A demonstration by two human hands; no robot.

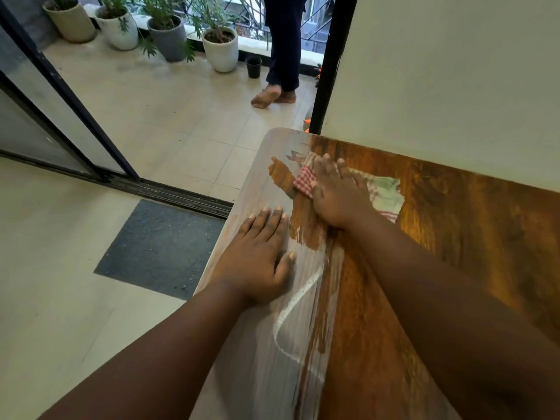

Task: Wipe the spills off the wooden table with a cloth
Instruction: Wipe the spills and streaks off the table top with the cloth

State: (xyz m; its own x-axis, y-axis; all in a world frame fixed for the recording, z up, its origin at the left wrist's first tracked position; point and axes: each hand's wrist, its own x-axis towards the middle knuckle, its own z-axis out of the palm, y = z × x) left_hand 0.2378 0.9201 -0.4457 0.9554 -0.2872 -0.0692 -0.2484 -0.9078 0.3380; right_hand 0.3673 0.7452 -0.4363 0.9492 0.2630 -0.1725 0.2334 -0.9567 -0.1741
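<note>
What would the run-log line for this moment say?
right hand presses red-checked cloth | left hand flat on wooden table | pale spill film remains

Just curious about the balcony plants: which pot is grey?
The third large pot from the left; the other big pots are white or beige, and the small empty one is black.

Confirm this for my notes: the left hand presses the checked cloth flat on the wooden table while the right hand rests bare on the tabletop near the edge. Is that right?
Not quite: the hands are swapped. The head view shows the right hand pressing the checked cloth flat on the wooden table, while the left hand rests bare on the tabletop near the edge.
</note>
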